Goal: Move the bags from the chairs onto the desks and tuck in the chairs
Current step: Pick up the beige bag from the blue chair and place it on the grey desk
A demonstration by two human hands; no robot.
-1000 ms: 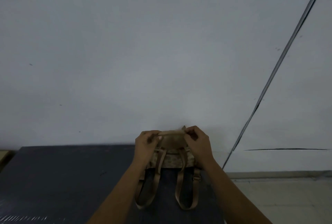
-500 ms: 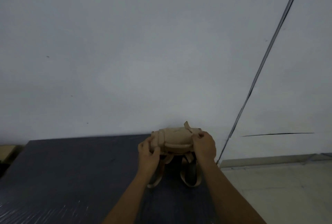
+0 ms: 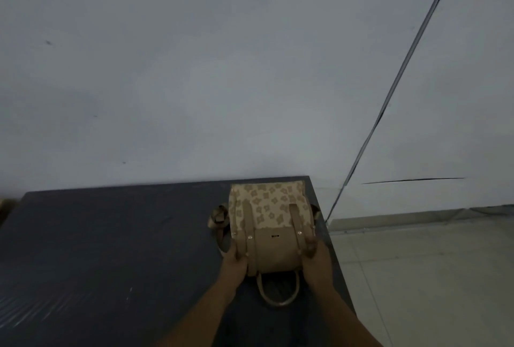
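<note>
Backpack [image 3: 268, 224], tan with flower print, lies flat on desk [image 3: 111, 249].

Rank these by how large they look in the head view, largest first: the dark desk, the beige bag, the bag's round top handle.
1. Dark desk, filling the lower left of the view.
2. Beige bag, lying on the desk's right end.
3. Round top handle, the loop nearest the camera.
</note>
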